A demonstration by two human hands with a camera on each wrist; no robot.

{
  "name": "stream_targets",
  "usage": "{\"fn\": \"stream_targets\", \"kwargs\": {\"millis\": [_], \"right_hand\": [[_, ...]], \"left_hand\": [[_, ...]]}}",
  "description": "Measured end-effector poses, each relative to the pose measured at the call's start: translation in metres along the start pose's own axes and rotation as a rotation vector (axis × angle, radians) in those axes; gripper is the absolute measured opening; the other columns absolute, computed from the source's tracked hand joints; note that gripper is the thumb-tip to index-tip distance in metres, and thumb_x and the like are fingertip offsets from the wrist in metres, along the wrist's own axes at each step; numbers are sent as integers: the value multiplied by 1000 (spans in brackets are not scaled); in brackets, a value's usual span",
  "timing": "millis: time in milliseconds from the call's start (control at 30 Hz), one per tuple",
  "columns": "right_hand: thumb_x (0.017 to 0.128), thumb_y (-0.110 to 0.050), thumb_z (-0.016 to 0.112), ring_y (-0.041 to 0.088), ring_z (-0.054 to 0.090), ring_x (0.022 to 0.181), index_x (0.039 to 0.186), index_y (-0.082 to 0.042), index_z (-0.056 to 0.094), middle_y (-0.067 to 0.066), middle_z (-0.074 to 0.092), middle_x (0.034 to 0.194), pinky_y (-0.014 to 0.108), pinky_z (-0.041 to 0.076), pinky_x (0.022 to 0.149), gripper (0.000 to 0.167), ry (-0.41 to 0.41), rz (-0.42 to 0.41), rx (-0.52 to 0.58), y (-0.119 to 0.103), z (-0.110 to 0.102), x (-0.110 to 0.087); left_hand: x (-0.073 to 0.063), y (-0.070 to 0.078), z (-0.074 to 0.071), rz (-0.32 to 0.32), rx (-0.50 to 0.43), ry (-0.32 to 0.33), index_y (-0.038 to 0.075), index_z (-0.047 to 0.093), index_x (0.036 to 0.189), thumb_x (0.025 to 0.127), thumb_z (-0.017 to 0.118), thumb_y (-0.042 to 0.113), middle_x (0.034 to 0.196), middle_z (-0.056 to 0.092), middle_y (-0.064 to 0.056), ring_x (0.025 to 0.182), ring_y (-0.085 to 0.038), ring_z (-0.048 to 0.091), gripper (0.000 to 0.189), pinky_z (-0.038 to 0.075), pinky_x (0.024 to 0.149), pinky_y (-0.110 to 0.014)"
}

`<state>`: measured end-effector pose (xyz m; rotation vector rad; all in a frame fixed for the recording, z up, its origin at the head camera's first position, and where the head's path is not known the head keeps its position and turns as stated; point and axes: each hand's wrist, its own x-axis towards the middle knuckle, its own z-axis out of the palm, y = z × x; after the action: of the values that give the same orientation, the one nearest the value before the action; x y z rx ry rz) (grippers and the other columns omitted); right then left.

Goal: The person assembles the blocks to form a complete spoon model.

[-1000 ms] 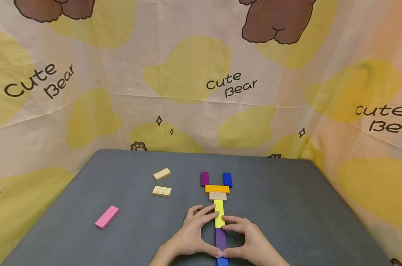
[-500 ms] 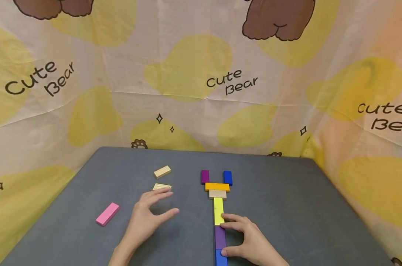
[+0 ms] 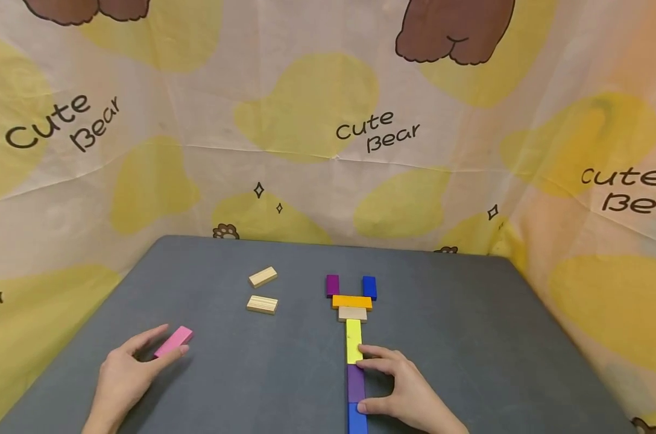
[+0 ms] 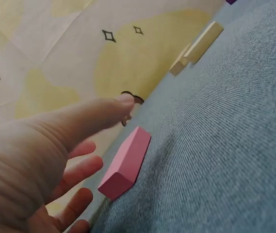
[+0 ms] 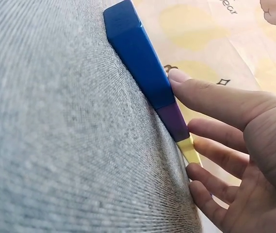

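Note:
My left hand (image 3: 124,377) hovers around a pink block (image 3: 172,343), thumb on its near right side and fingers on its left. In the left wrist view the pink block (image 4: 126,165) lies on the table with a gap to the thumb. My right hand (image 3: 406,386) rests its fingertips along the right side of a row of blocks: a blue block (image 3: 357,417), a purple block (image 3: 356,383) and a yellow block (image 3: 353,341). The right wrist view has the thumb at the blue block (image 5: 140,58) and the fingers beside the yellow block (image 5: 188,150).
Beyond the yellow block lie a pale wooden block (image 3: 352,314) and an orange block (image 3: 352,302), both crosswise. A magenta block (image 3: 332,286) and a dark blue block (image 3: 369,287) point away behind them. Two plain wooden blocks, one nearer (image 3: 262,304), lie left on the grey table (image 3: 442,307).
My left hand has let go of the row, swung left past the wooden blocks and come to the pink block. The right hand has stayed beside the row.

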<state>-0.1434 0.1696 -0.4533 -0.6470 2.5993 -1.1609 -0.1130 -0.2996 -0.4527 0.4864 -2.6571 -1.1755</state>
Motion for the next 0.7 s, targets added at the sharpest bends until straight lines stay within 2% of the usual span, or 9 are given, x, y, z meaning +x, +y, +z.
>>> {"fn": "stream_targets", "kwargs": {"millis": [67,167,333,500,700], "right_hand": [[72,-53,83,28,43,123,124,-24,70,-7,50,141,61,37,94,60,-2,-5,4,0,0,0],[73,-52,83,27,43,121,124,-25,70,-8,49,141,61,37,94,59,-5,-1,5,-1,0,1],[73,-52,83,28,44,122,124,-25,70,-7,50,141,60,37,95,59,-8,-5,5,-2,0,1],[73,-50,84,30,42,124,123,-25,70,-6,50,141,62,36,95,58,-13,8,21,-1,0,1],[73,-48,85,30,42,123,123,-25,70,-5,50,141,63,35,95,57,-17,28,32,-1,-1,1]], "left_hand": [[1,-3,-1,-7,16,-35,10,52,143,75,80,56,140,50,-24,127,-41,42,86,37,90,-53],[3,-5,-1,6,33,-55,6,50,144,73,82,55,139,49,-26,127,-43,40,92,34,92,-57],[3,-11,2,35,61,-45,3,54,138,69,85,54,135,52,-28,123,-45,43,91,34,92,-57],[5,-15,5,5,84,-31,5,59,134,68,85,55,133,54,-28,120,-44,46,87,37,90,-55],[6,-11,7,-7,99,15,9,65,129,69,85,54,130,57,-25,116,-41,50,78,38,83,-47]]}}
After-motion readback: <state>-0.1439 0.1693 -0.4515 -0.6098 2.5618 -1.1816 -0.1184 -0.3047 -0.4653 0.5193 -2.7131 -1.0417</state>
